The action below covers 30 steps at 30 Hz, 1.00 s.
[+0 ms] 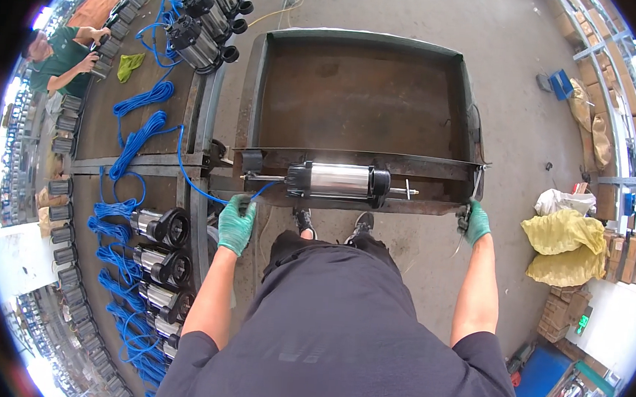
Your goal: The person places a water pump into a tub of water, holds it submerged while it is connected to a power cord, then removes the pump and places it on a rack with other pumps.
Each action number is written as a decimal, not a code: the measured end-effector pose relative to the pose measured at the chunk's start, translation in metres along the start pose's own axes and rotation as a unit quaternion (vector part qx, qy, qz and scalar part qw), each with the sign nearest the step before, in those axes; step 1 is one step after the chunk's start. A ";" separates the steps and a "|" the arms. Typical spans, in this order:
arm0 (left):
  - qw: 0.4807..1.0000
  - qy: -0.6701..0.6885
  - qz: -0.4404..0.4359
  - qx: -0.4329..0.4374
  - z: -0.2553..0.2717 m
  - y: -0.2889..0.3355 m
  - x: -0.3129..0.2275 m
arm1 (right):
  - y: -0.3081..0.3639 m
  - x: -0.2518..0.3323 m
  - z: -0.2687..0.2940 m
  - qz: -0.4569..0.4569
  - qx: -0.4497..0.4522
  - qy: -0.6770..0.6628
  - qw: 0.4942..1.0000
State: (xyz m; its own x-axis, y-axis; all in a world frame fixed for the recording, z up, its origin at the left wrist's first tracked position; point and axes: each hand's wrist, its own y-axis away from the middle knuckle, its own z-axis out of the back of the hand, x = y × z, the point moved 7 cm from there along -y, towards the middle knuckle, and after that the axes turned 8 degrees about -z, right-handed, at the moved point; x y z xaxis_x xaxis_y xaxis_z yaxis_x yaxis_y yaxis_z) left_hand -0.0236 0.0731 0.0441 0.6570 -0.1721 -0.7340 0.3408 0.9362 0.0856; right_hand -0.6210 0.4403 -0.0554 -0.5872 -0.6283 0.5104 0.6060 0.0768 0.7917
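Note:
A steel submersible pump with black ends lies on its side across the front trough of a rusty metal tank. A metal rod with a small crossbar stands at the pump's right end; another rod meets its left end. My left hand, in a green glove, is closed on the blue cable left of the trough. From there the cable runs to the pump. My right hand, also gloved, is closed at the tank's front right corner by a thin rod; what its fingers hold is hidden.
Several pumps with coiled blue cables lie on the metal benches to my left. A co-worker handles parts at the far left. Yellow sacks and cartons stand at the right. My shoes show beneath the tank's front edge.

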 end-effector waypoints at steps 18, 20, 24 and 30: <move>0.938 0.314 -0.131 -0.064 -0.019 -0.011 -0.200 | 0.279 0.016 -0.367 0.504 0.389 0.165 0.753; 0.876 0.478 0.025 -0.066 -0.020 -0.024 -0.166 | 0.281 0.017 -0.373 0.553 0.374 0.189 0.721; 0.847 0.486 0.162 -0.142 0.022 -0.043 -0.027 | 0.341 0.110 -0.301 0.668 0.141 0.284 0.673; 0.862 0.409 0.297 -0.037 0.015 -0.067 0.061 | 0.257 0.142 -0.287 0.547 0.068 0.426 0.717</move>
State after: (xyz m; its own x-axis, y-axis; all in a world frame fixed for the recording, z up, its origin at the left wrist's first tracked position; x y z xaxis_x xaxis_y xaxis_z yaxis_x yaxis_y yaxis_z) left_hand 0.0039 -0.0049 0.0040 -0.0033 0.5887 -0.8083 0.0435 0.8076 0.5881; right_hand -0.3946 0.1486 0.1243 0.7767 -0.3745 0.5065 0.3613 0.9235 0.1289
